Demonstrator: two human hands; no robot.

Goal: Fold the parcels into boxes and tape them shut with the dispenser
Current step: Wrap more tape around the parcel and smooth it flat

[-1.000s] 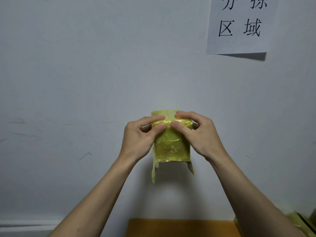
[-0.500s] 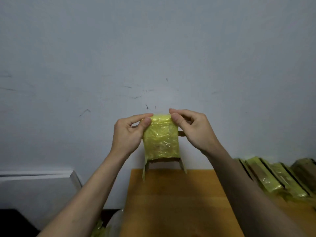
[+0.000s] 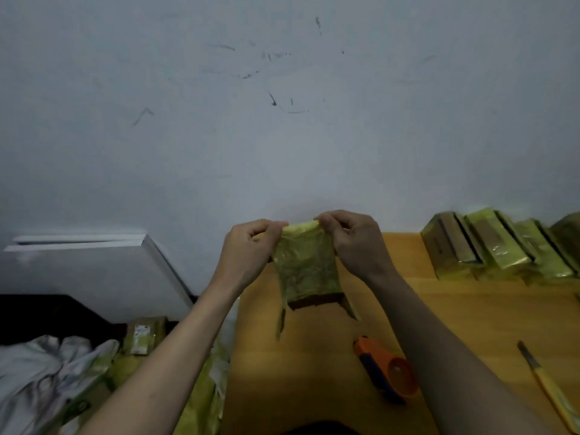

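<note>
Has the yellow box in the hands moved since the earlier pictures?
Yes. The yellow box has come down: it sat just under the wall scuffs; now it hangs far below them, over the table.

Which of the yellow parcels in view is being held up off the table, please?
The yellow parcel at centre, pinched at its top corners by the left hand and right hand; the others lie on the table.

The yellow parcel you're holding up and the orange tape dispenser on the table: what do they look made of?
Yellow parcel, pinched at its top edge by the left hand and right hand: likely cardboard under glossy, wrinkled yellow film; a brown inner edge shows at the open bottom. Orange tape dispenser on the wooden table: probably smooth moulded plastic with a dark blue part.
</note>
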